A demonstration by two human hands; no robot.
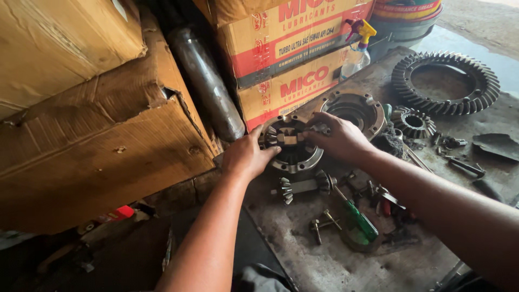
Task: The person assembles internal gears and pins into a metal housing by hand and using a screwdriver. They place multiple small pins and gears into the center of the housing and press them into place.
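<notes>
A round metal differential case half [292,148] with small gears and a cross piece inside sits on the greasy workbench [324,259]. My left hand [247,157] rests on its left rim, fingers over the edge. My right hand [338,138] lies over its right side, fingertips pinching a small gear [320,128] at the cross piece. A second round case half [354,110] lies just behind my right hand. A geared shaft [304,186] lies in front of the case.
A large ring gear [446,81] and a smaller bevel gear [413,123] lie at the right. A green-handled screwdriver [357,219], bolts and small tools are scattered in front. Cardboard boxes [97,146] and a spray bottle [358,51] stand behind and left.
</notes>
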